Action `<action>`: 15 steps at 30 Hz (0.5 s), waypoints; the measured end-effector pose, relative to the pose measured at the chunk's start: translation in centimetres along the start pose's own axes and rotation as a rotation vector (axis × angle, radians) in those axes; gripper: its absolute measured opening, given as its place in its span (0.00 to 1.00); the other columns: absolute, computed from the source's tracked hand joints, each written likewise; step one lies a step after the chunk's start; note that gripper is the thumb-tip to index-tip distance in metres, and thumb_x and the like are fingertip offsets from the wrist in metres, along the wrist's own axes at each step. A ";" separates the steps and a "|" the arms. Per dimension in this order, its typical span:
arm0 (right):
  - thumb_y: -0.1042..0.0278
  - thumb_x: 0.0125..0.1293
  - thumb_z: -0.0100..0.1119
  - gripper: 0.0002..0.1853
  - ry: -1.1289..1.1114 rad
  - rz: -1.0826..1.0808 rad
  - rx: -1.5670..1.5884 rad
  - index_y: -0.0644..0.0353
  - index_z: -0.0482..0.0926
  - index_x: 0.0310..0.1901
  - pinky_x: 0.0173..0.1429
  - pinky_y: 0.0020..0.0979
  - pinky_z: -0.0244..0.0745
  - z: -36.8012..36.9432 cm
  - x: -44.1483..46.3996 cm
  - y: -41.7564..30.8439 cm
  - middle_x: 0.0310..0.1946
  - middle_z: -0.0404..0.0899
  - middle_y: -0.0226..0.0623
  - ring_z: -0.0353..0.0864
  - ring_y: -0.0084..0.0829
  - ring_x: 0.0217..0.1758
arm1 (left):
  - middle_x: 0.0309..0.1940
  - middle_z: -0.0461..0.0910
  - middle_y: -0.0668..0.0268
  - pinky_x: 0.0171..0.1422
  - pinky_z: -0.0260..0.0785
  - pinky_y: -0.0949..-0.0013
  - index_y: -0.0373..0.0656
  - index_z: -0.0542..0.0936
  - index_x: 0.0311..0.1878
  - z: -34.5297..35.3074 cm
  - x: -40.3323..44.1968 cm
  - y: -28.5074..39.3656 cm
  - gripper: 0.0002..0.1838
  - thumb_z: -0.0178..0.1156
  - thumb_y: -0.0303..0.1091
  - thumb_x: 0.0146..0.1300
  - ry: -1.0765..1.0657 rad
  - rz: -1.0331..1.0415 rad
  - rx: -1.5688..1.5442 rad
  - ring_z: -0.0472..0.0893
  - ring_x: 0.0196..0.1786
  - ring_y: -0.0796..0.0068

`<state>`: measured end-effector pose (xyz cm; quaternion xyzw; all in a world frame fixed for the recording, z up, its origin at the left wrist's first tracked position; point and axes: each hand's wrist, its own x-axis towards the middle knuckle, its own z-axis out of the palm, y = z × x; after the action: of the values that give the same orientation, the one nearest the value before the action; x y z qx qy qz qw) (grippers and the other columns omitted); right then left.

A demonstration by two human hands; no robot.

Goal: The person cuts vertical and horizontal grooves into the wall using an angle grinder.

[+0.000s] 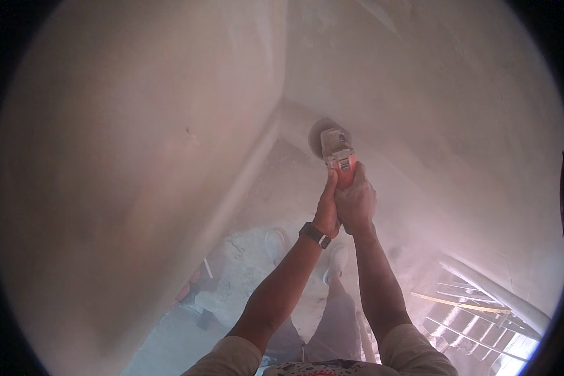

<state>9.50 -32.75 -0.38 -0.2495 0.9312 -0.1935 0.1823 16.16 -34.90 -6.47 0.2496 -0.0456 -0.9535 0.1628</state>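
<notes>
An angle grinder [339, 155] with a red body and dusty metal head is held out in front of me. Its round disc [316, 139] lies against or very close to the plastered wall [420, 113], near the inner corner. My left hand [327, 203], below a dark wristwatch [315, 235], wraps the grinder's body from the left. From the right, my right hand [356, 202] grips the same body, its fingers closed round it. The rear of the tool is hidden by both hands.
A second wall [138, 156] rises on the left and meets the first in a corner. Dust hazes the air. Rubble and a pale stick [207, 268] lie on the floor [244, 250] near my feet. Metal bars [476, 307] and a thick pipe [495, 291] stand at lower right.
</notes>
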 end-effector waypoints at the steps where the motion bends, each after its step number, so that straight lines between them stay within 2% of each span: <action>1: 0.40 0.72 0.63 0.32 0.006 -0.002 0.002 0.60 0.71 0.63 0.51 0.59 0.80 -0.1 -0.1 -0.1 0.47 0.87 0.58 0.87 0.65 0.49 | 0.69 0.78 0.68 0.76 0.68 0.62 0.51 0.68 0.78 0.0 0.0 0.0 0.42 0.53 0.72 0.75 -0.005 -0.002 0.000 0.77 0.71 0.71; 12: 0.39 0.71 0.63 0.32 -0.022 0.020 -0.006 0.59 0.72 0.63 0.53 0.57 0.79 0.0 0.5 -1.2 0.46 0.87 0.57 0.86 0.63 0.53 | 0.71 0.76 0.68 0.76 0.68 0.62 0.50 0.65 0.80 -0.1 0.2 0.9 0.44 0.53 0.73 0.74 -0.025 0.015 -0.015 0.76 0.72 0.71; 15: 0.38 0.71 0.64 0.32 -0.021 -0.002 0.001 0.58 0.72 0.61 0.52 0.59 0.79 -0.2 0.1 -1.4 0.48 0.86 0.56 0.87 0.64 0.50 | 0.71 0.76 0.68 0.76 0.68 0.61 0.50 0.65 0.80 0.1 -0.1 0.9 0.44 0.53 0.72 0.74 -0.025 0.030 -0.014 0.76 0.72 0.71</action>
<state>9.88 -33.86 0.35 -0.2522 0.9290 -0.1913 0.1919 16.45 -35.69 -6.21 0.2361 -0.0448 -0.9542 0.1783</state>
